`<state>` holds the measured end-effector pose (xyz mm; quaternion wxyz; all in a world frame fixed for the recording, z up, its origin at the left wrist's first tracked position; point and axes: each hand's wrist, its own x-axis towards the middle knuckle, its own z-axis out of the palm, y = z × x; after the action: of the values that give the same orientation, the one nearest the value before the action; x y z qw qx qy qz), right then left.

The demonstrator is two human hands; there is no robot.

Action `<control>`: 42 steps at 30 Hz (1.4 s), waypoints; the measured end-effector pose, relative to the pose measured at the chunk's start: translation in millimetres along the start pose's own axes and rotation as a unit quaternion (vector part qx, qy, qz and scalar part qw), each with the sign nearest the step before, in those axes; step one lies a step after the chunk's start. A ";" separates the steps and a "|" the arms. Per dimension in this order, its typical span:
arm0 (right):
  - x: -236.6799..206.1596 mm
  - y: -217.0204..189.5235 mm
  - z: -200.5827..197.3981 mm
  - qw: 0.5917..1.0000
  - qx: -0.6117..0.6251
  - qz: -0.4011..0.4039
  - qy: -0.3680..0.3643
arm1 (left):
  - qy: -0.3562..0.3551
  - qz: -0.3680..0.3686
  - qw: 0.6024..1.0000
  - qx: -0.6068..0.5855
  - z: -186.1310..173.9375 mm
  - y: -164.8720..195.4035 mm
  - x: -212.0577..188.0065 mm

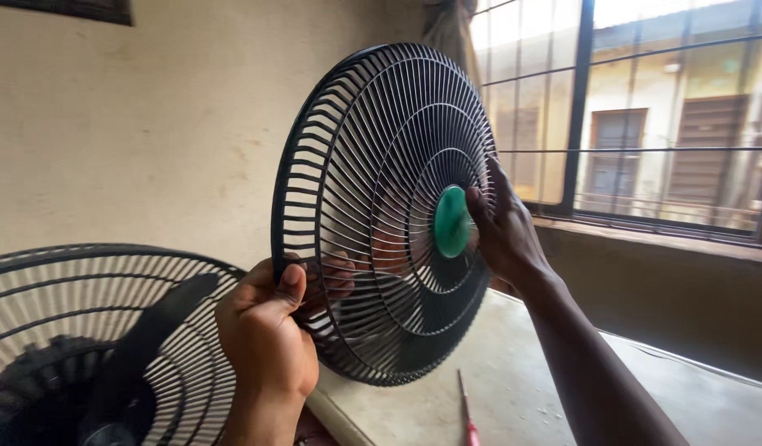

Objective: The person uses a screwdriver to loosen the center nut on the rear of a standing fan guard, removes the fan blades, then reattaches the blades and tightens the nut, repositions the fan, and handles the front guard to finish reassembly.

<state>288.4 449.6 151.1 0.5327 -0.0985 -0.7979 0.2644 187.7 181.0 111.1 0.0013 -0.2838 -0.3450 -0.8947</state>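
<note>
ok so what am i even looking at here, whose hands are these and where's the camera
The single picture comes from a camera worn on a person's head, looking down at their own two bare hands. There is no machine arm.

Both hands hold up a round black fan guard, the slatted front cover of a fan, with a green cap at its centre. The left hand grips the guard's lower rim. The right hand holds it near the centre, fingers by the green cap.

At lower left is the rest of the fan, with its rear guard and a dark blade. Below lies a pale table with a red-handled tool, probably a screwdriver. Behind are a beige wall and a barred window.
</note>
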 end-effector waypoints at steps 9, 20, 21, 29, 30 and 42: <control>13.8 4.6 62.2 0.987 0.152 0.045 0.007 | 0.124 0.006 0.992 0.010 -53.5 85.6 -23.0; 1.9 -46.9 138.7 0.887 0.444 0.099 -0.086 | 0.107 0.253 0.954 0.118 -106.5 177.7 -86.1; -1.4 -54.7 143.9 0.892 0.437 0.080 -0.084 | 0.119 0.285 0.939 0.154 -109.0 182.7 -91.2; -30.7 -95.7 171.7 0.874 0.470 0.071 -0.101 | 0.182 0.413 0.850 0.273 -136.8 201.8 -108.5; -36.3 -98.9 176.5 0.872 0.473 0.078 -0.103 | 0.185 0.414 0.843 0.290 -143.5 206.2 -110.9; -135.6 -131.1 252.1 0.878 0.389 0.181 -0.212 | 0.158 0.438 0.753 0.465 -242.0 254.6 -131.4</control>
<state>133.4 200.0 38.2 0.2891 0.0327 -0.6927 0.6600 225.7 -188.0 55.9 0.5791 -0.2225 -0.5519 -0.5574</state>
